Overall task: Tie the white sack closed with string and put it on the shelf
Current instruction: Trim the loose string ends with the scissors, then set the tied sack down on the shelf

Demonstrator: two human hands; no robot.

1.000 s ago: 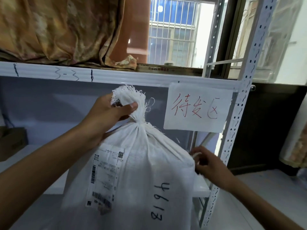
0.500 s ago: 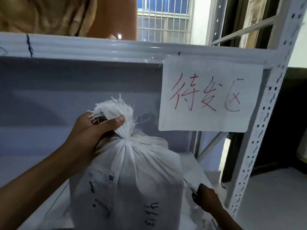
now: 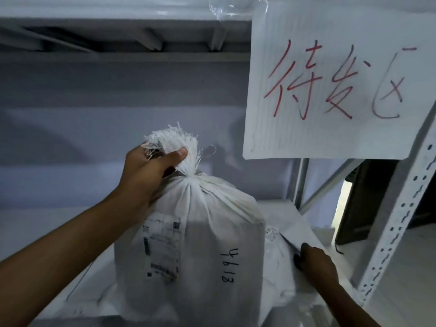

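The white sack stands upright on the white shelf board, its neck cinched with string under a frayed tuft. A shipping label and the handwritten number 4613 face me. My left hand grips the frayed neck from the left, thumb across the front. Low on the right, my right hand has curled fingers on the edge of a white packet that lies beside the sack.
A paper sign with red handwriting hangs from the upper shelf beam. A perforated white upright stands at the right, with a diagonal brace behind. The grey back panel closes off the bay.
The view has moved closer and lower into the shelf bay. The sack has gone deeper onto the board, still held at the neck. My right hand has risen a little beside it.
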